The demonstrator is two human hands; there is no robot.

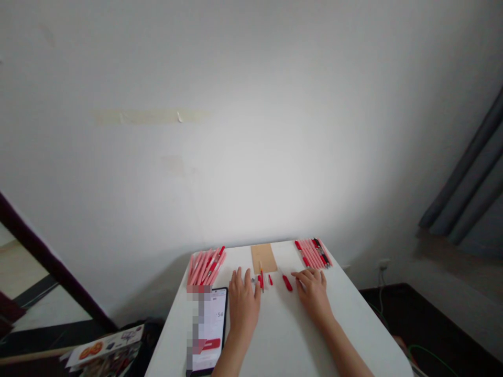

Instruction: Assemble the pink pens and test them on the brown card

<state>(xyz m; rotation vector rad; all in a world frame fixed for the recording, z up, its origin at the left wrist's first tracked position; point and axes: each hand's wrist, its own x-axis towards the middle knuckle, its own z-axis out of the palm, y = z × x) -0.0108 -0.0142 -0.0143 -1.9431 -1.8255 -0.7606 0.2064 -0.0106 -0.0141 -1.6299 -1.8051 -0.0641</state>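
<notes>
Left hand (243, 299) and right hand (314, 291) spread, seemingly empty; small red parts (270, 280) between look indistinct.

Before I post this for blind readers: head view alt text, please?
A person's left hand and right hand over a white table, small red pieces between them. A pile of pink sticks lies left, a row right, a phone beside the left hand.

Right-side pens (312, 253) pink, red (some black); sheet (264, 254) tan; table (286, 335) white.
</notes>
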